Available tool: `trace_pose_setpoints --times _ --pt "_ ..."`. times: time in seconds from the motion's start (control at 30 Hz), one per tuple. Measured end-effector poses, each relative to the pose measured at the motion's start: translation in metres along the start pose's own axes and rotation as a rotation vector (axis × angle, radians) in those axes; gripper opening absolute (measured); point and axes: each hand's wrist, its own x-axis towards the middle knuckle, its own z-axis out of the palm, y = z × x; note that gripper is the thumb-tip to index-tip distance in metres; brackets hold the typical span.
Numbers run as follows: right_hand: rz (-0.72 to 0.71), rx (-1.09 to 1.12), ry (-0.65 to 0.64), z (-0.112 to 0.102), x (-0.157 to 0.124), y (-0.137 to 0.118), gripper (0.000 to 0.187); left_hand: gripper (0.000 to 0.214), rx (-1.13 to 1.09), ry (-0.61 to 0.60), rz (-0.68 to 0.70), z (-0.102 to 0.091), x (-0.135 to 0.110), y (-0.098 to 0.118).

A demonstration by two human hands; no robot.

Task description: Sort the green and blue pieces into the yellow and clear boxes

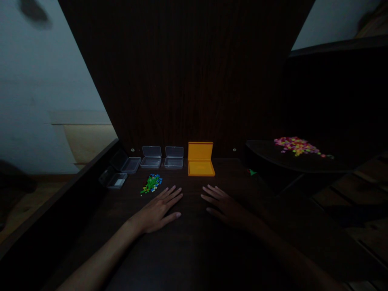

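Observation:
My left hand (157, 210) lies palm down on the dark wooden table (182, 258), fingers spread, holding nothing. Just beyond its fingertips is a pile of small building bricks (152, 184), mostly green with some blue, white and yellow. My right hand (222, 206) also rests on the table with its fingers apart and nothing in it. Ahead of both hands, an orange box (201, 167) stands with its lid raised. To its left are clear plastic boxes (173, 162), several in a row, lids up. One clear box (117, 180) has a small whitish piece inside.
A dark panel (194, 72) rises behind the boxes. On a raised shelf (260, 151) at the right lies a heap of pink, yellow and purple beads (295, 145). A small green and red item (251, 172) sits below that shelf. A raised edge (60, 206) bounds the left side.

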Motion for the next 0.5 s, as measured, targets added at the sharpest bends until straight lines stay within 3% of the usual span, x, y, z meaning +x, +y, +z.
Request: trace_pose_setpoints --times 0.5 --pt "0.012 -0.037 -0.026 -0.0008 -0.0003 -0.002 0.052 0.064 0.023 -0.022 0.0 0.0003 0.0009 -0.0002"
